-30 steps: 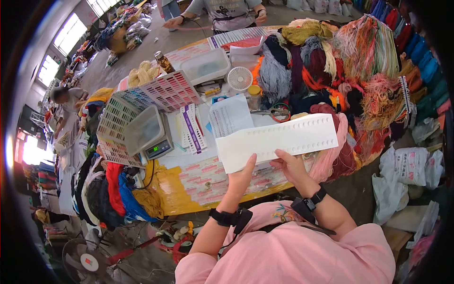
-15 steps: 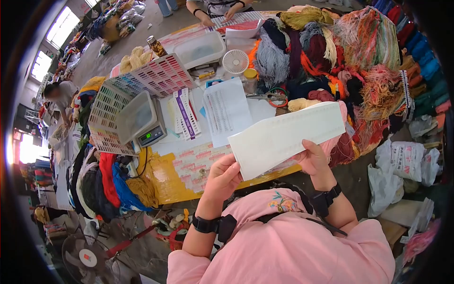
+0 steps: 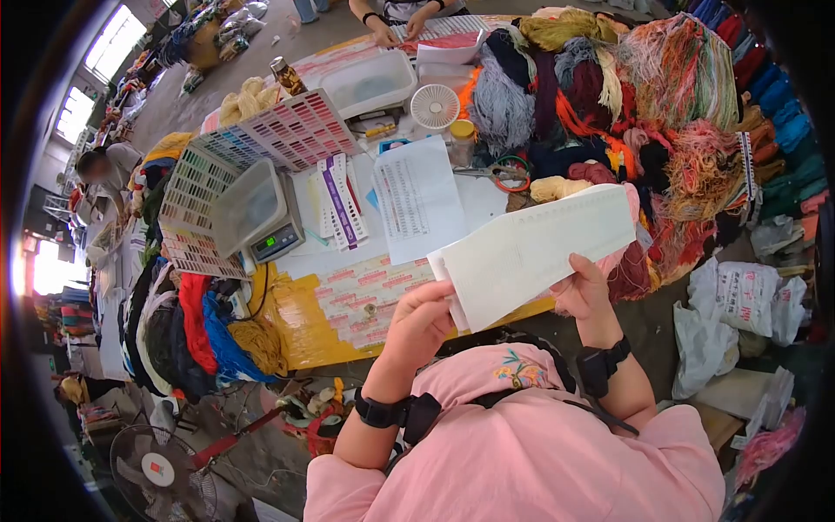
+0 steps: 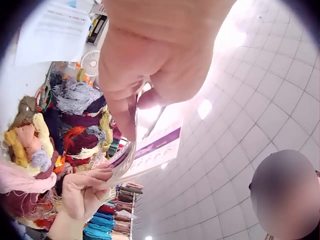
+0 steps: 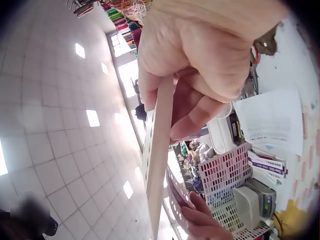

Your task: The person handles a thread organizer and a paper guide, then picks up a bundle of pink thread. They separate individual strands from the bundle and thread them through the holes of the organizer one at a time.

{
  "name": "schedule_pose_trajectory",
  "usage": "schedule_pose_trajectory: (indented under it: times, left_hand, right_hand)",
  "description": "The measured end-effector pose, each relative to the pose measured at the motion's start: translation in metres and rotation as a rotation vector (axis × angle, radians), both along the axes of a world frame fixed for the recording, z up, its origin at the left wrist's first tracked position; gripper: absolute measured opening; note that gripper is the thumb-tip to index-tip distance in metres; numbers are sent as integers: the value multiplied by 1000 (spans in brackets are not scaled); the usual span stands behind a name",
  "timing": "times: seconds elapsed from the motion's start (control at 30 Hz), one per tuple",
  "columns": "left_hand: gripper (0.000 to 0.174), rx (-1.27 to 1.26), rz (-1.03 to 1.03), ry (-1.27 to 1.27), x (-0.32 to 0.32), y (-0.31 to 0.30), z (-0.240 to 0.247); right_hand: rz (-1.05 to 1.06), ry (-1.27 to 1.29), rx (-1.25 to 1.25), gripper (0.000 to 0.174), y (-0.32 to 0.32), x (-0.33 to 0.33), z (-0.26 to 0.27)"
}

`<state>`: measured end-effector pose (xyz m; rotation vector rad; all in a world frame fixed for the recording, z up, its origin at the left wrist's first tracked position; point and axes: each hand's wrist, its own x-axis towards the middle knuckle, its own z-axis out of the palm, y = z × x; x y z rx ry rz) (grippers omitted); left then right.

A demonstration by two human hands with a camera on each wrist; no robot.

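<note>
In the head view a long white card (image 3: pixel 539 252) with small holes along its edge is held up over the table's near edge. My left hand (image 3: pixel 419 324) pinches its left end, where the edge is bent or lifted. My right hand (image 3: pixel 584 291) grips the lower edge towards the right, thumb on the near face. The left wrist view shows a purple band on the card's other side (image 4: pixel 159 145), with my left hand (image 4: pixel 155 65) on it. In the right wrist view my right hand (image 5: pixel 195 65) holds the card (image 5: pixel 161 145) nearly edge-on.
A printed sheet (image 3: pixel 417 196), purple-striped cards (image 3: pixel 342 200), a scale (image 3: pixel 278 240) with a tub (image 3: pixel 250 207) and colour charts (image 3: pixel 300 130) lie ahead and left. Yarn bundles (image 3: pixel 504 104) cover the right side. Scissors (image 3: pixel 497 172) lie beyond the card. Another person's hands (image 3: pixel 396 30) are across the table.
The card has moved slightly right and tilted, its left end now bent or lifted. My left hand has moved left and down to that end; my right hand has moved right along the lower edge.
</note>
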<state>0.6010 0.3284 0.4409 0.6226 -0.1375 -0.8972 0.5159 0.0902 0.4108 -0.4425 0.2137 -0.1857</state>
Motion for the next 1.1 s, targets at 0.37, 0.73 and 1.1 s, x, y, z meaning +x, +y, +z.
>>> schedule_pose_trajectory:
  times: [0.37,0.73,1.1]
  left_hand:
    - [20,84,-83,-194,-2,7,-18]
    - [29,184,58,-130,-7,-6,3]
    - [25,313,73,-239,-5,-5,0]
  right_hand:
    - [81,-21,78,52,-8,-5,-9]
    - [2,40,-54,49,4,3,1]
    - [121,-48,65,47,-2,7,-6]
